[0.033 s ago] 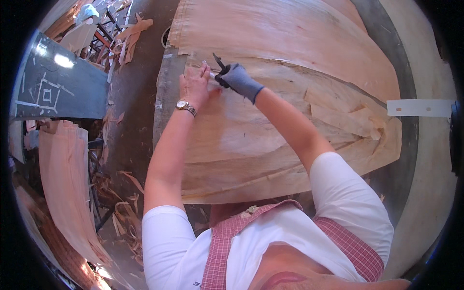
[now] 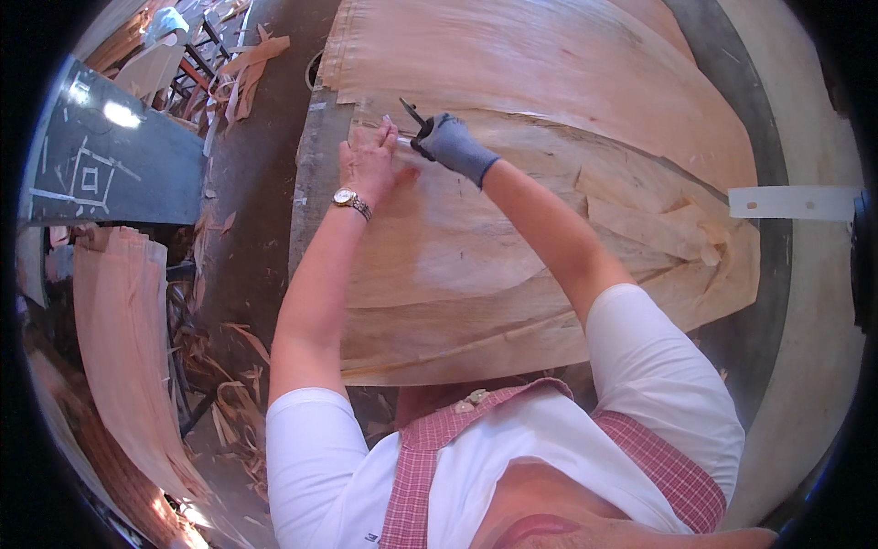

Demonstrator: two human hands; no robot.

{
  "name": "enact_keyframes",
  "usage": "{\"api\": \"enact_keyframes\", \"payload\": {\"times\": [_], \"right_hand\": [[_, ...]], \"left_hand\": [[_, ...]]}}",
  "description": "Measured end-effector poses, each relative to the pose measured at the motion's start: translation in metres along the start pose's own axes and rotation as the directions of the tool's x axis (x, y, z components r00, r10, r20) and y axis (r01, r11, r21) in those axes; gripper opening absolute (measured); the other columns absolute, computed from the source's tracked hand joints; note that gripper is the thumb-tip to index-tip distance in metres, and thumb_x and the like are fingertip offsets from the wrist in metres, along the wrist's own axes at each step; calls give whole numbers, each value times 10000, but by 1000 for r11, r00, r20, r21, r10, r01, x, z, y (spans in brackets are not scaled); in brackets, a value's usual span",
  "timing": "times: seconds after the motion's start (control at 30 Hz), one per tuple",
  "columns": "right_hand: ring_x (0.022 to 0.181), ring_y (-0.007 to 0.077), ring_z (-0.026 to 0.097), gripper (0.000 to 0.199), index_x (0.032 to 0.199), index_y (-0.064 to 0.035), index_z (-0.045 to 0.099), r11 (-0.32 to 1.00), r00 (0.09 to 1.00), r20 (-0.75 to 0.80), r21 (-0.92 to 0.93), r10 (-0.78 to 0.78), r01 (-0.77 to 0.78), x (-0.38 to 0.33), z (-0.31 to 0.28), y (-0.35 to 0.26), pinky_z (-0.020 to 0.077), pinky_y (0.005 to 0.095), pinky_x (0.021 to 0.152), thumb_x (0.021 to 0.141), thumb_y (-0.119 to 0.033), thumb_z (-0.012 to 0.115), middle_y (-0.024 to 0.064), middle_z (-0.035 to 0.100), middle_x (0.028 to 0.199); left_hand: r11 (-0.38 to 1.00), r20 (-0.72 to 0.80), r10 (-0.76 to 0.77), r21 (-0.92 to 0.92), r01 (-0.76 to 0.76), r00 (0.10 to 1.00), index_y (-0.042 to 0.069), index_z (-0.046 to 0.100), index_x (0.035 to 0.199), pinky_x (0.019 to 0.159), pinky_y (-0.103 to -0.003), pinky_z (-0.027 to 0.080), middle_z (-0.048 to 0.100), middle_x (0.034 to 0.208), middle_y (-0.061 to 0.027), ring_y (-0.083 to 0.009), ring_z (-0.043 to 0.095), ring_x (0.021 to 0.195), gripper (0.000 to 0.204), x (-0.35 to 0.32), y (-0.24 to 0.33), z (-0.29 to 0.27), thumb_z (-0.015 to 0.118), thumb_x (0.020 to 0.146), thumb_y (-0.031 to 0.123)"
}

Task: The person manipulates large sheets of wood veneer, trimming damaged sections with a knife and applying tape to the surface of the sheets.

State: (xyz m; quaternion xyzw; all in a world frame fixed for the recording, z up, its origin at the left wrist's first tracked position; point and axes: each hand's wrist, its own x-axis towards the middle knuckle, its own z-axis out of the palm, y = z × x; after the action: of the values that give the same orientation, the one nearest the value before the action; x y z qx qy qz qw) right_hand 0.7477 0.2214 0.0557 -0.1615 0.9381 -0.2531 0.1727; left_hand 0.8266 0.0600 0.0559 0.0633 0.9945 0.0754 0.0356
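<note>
My bare left hand (image 2: 366, 160), with a metal-band watch (image 2: 346, 196) on its wrist, presses on a sheet of tan wood veneer (image 2: 476, 229) near its left end. Its fingers are stretched out over the sheet. Close beside it on the right, my right hand (image 2: 450, 146), in a grey glove with dark fingers, is closed round a dark, narrow tool (image 2: 415, 113). The tool points up and to the left; its exact kind is unclear. A pale, shiny strip (image 2: 402, 140) shows between the hands, partly hidden. Folds run through the veneer's right side.
More veneer sheets (image 2: 512, 55) lie stacked beyond my hands. A white slotted bar (image 2: 796, 203) juts in from the right. At left are a dark tabletop (image 2: 119, 169), a veneer stack (image 2: 123, 320) and wood scraps (image 2: 242, 412) on the floor.
My right hand has shifted slightly to the right and tilted, and the tool's tip has swung a little left. My left hand stays in place on the veneer.
</note>
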Motion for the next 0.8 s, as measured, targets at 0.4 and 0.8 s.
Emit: {"api": "enact_keyframes", "payload": {"times": [0.4,0.8], "right_hand": [[511,65,514,275,923,-60,677,687,934,26,671,355,-280,-156,-95,108,384,223,424,846,-321,718,17,659,733],[554,183,608,302,814,-25,664,637,898,-20,711,440,-297,-188,-1,167,486,318,533,799,-323,716,84,641,661]], "left_hand": [[977,-232,41,213,10,972,142,420,1426,979,-464,379,439,1469,-33,-250,429,1298,707,-1,47,21,683,817,386],[874,-338,457,0,-485,823,108,567,1276,914,-402,385,552,1350,-20,-223,519,1117,478,-38,194,74,596,804,174]]}}
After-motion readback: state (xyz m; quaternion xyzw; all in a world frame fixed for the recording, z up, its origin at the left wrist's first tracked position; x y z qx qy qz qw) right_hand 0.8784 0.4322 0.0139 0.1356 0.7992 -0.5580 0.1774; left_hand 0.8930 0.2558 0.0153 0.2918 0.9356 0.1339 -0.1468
